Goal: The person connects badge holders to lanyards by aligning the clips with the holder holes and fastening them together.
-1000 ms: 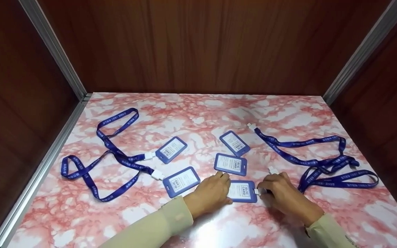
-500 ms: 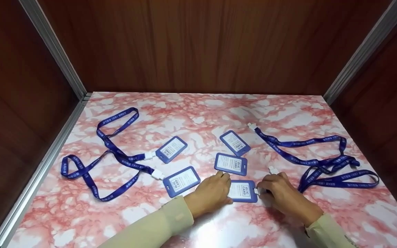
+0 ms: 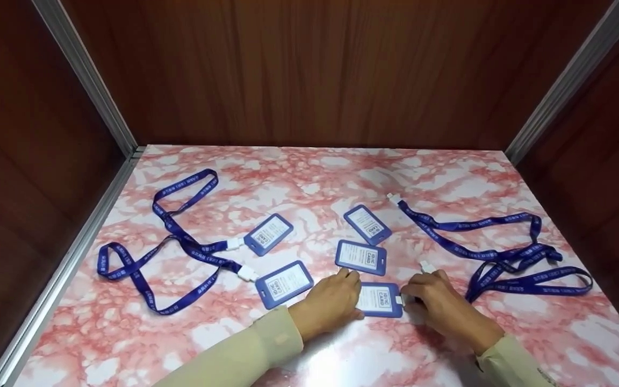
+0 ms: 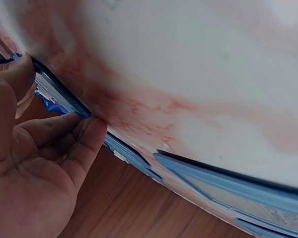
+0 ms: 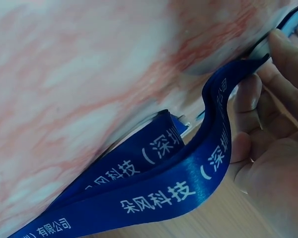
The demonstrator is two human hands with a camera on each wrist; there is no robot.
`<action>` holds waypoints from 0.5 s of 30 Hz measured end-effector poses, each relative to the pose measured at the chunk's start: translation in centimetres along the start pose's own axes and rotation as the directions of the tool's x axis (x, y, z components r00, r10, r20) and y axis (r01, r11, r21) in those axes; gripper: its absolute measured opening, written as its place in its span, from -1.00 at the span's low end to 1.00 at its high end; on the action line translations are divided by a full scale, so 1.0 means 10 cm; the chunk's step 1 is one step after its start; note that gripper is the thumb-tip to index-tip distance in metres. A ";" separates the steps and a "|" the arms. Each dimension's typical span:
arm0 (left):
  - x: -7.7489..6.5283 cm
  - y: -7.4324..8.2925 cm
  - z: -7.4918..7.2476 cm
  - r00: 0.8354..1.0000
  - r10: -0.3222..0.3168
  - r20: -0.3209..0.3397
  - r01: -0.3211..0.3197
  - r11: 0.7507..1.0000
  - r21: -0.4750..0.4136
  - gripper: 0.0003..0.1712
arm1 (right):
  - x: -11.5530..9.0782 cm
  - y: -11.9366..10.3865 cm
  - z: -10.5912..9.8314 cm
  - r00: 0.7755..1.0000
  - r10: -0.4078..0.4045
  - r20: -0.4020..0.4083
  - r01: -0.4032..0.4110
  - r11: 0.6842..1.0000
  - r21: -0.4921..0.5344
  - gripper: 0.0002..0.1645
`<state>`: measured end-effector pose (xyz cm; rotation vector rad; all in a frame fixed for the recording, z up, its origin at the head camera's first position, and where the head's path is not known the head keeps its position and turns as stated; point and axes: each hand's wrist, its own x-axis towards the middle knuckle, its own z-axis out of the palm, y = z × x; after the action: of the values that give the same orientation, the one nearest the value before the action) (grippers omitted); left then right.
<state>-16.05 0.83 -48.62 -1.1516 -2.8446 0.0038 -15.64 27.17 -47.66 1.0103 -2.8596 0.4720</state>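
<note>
My left hand (image 3: 332, 300) holds a blue ID card holder (image 3: 378, 300) by its left end, covering part of it. In the left wrist view the thumb (image 4: 21, 74) and the fingers (image 4: 87, 141) touch the edges of that holder (image 4: 62, 91). My right hand (image 3: 441, 301) pinches the white clip (image 3: 400, 301) at the end of a blue lanyard, right at the slotted end of the card holder. Its strap (image 5: 221, 104) runs out from under the fingers in the right wrist view. Most of the clip is hidden by the fingers.
Two loose card holders (image 3: 361, 257) lie just beyond my hands. To the left, two holders (image 3: 285, 284) have lanyards (image 3: 148, 290) at their slots. Two more white clips (image 3: 426, 266) and tangled straps (image 3: 530, 282) lie right. Brown panels (image 3: 309, 75) enclose the table (image 3: 309, 172).
Both hands keep almost the same place and grip. The whole head view shifts by a few pixels; the card holders and lanyards stay where they were.
</note>
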 end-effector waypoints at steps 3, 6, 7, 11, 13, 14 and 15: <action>0.00 0.00 0.00 1.000 -0.007 0.011 0.007 1.000 -0.022 -0.30 | 0.00 0.00 0.00 1.000 0.006 0.003 -0.006 1.000 -0.006 -0.73; 0.00 -0.01 0.00 1.000 -0.008 0.026 0.008 0.999 -0.031 -0.28 | -0.01 0.00 0.00 1.000 0.011 0.005 -0.011 1.000 -0.018 -0.73; 0.00 -0.01 -0.01 0.999 -0.009 0.033 0.010 0.999 -0.033 -0.27 | -0.01 0.00 0.00 1.000 0.009 0.003 -0.009 1.000 -0.020 -0.73; 0.00 -0.03 -0.01 0.999 -0.004 0.041 0.005 1.000 -0.013 -0.26 | 0.00 0.00 -0.01 1.000 -0.010 -0.013 0.010 1.000 -0.021 -0.76; 0.00 -0.03 0.00 0.999 0.004 0.034 -0.004 1.000 0.009 -0.26 | 0.00 0.00 -0.01 0.999 -0.030 -0.024 0.029 0.999 -0.025 -0.77; 0.00 -0.03 0.00 1.000 0.007 0.030 -0.008 1.000 0.020 -0.27 | 0.00 0.01 0.00 0.999 -0.038 -0.028 0.037 0.999 -0.026 -0.77; -0.01 -0.03 0.00 1.000 0.010 0.027 -0.011 1.000 0.029 -0.27 | 0.00 0.01 0.00 0.999 -0.045 -0.032 0.044 0.999 -0.029 -0.77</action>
<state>-16.23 0.56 -48.64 -1.1695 -2.8518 0.0620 -15.69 27.22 -47.66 1.0489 -2.8012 0.4396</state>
